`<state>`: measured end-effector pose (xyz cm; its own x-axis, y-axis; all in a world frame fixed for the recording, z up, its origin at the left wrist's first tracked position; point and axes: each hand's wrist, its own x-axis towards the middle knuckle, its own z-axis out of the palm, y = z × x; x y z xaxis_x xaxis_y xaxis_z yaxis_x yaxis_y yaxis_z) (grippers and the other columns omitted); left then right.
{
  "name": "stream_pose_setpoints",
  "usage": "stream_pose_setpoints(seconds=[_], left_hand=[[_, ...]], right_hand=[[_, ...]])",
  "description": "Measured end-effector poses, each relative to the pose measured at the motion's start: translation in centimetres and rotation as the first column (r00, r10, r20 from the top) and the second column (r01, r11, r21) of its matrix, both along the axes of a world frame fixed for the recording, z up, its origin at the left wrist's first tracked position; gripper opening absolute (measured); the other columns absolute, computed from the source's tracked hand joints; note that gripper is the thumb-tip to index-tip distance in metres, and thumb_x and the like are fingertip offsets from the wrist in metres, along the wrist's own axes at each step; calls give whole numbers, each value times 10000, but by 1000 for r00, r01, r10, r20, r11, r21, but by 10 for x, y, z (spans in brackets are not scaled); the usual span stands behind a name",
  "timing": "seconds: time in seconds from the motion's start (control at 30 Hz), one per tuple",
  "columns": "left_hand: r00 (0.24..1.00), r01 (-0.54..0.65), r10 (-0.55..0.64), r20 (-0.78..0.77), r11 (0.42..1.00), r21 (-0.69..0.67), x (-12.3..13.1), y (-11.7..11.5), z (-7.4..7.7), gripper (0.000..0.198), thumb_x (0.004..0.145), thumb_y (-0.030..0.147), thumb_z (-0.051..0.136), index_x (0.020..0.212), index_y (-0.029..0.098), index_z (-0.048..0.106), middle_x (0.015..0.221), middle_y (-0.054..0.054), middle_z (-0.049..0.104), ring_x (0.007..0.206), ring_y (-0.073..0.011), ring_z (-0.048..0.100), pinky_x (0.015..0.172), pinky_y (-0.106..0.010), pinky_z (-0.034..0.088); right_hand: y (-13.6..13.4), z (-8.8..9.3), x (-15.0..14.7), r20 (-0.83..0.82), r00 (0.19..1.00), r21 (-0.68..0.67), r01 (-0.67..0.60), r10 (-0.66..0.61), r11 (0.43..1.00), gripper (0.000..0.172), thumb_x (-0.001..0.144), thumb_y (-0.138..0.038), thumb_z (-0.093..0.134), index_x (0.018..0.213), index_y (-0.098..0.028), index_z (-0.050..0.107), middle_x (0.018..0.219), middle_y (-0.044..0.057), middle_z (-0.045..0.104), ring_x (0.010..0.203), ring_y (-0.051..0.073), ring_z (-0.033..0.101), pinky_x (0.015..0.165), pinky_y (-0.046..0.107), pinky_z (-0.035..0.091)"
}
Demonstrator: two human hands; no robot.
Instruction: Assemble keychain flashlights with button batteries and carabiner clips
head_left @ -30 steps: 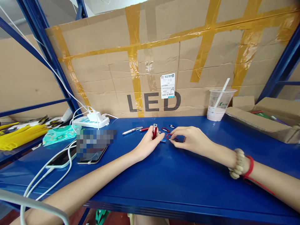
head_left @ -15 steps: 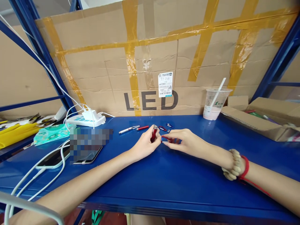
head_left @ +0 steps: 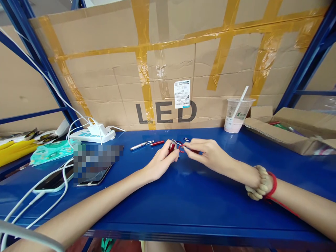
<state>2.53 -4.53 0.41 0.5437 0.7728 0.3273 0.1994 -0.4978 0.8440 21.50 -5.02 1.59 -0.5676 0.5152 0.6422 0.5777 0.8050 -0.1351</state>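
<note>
My left hand (head_left: 160, 161) is closed around a small red flashlight-like tube (head_left: 172, 146), held upright just above the blue shelf (head_left: 199, 196). My right hand (head_left: 203, 153) pinches a red carabiner clip (head_left: 181, 147) and holds it against the tube's top end. A silver pen-shaped light (head_left: 139, 145) and a thin red one (head_left: 157, 143) lie just left of my hands. Another small clip (head_left: 187, 139) lies behind them.
A plastic cup with a straw (head_left: 235, 115) and an open cardboard box (head_left: 294, 131) stand at the right. A white power strip (head_left: 91, 133), cables, two phones (head_left: 54, 180) and a tissue pack (head_left: 51, 152) lie at the left. A taped "LED" carton (head_left: 170, 70) forms the back wall.
My right hand picked the red clip off the shelf and brought it left and up to the tube's top. The left hand kept hold of the tube.
</note>
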Motion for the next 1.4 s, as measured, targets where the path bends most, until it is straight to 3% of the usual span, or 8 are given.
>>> stream_pose_setpoints(seconds=[0.17, 0.43, 0.6, 0.8, 0.97, 1.17, 1.23, 1.4], left_hand=[[993, 111, -111, -32, 994, -9, 0, 0, -1, 258, 924, 402, 280, 813, 191, 378, 672, 40, 422, 556, -78, 322, 550, -219, 310], [989, 147, -147, 2, 989, 8, 1, -1, -1, 302, 923, 402, 280, 858, 161, 449, 670, 20, 438, 545, -83, 329, 536, -235, 301], [996, 87, -87, 32, 996, 8, 1, 1, -3, 297, 924, 395, 273, 851, 159, 439, 658, 25, 446, 528, -77, 331, 529, -226, 301], [996, -17, 30, -87, 988, 154, -5, 11, -2, 300, 916, 331, 319, 1158, 185, 419, 735, 11, 534, 688, -115, 483, 691, -246, 390], [956, -103, 170, -240, 958, 267, -19, 27, 6, 274, 900, 295, 330, 1065, 175, 513, 722, 6, 564, 716, -135, 535, 719, -253, 417], [746, -346, 569, -347, 776, 527, -46, 42, 21, 249, 899, 303, 316, 1058, 246, 500, 930, -20, 619, 876, -202, 582, 725, -299, 425], [751, -325, 558, -352, 777, 539, -50, 45, 22, 234, 902, 293, 305, 1055, 250, 477, 915, -14, 618, 872, -197, 588, 727, -301, 432], [827, -192, 392, -403, 871, 453, -54, 54, 12, 186, 876, 217, 348, 1016, 190, 468, 895, -29, 605, 786, -145, 576, 722, -264, 454]], right_hand=[[-1, 0, 1, -167, 983, 126, 99, -77, 987, 293, 911, -290, 400, 963, -152, 653, 716, 44, 593, 613, 125, 527, 606, 244, 446], [-3, -5, -4, -99, 995, 155, 30, -14, 987, 291, 922, -267, 383, 1061, -150, 610, 852, 72, 627, 727, 145, 580, 696, 257, 484], [1, -4, -2, -76, 997, 113, 38, -30, 993, 298, 929, -279, 364, 1079, -167, 595, 867, 70, 619, 751, 153, 582, 707, 276, 494], [11, -12, 4, 70, 989, 19, 129, -130, 991, 380, 935, -302, 325, 1284, -222, 453, 1003, 76, 588, 890, 186, 587, 706, 301, 512], [13, -15, 6, 152, 967, -44, 212, -204, 976, 418, 920, -295, 351, 1333, -245, 395, 1050, 57, 580, 859, 167, 604, 655, 265, 508], [17, -15, 12, 152, 950, -81, 287, -273, 955, 354, 878, -287, 420, 1215, -253, 523, 940, 20, 601, 675, 110, 590, 521, 205, 427], [21, -16, 15, 144, 947, -107, 304, -288, 947, 320, 873, -281, 418, 1159, -262, 560, 917, 11, 607, 659, 103, 580, 516, 201, 408], [25, -16, 17, 140, 939, -179, 337, -315, 924, 288, 849, -282, 441, 1093, -277, 594, 911, 0, 619, 650, 104, 571, 542, 215, 404]])
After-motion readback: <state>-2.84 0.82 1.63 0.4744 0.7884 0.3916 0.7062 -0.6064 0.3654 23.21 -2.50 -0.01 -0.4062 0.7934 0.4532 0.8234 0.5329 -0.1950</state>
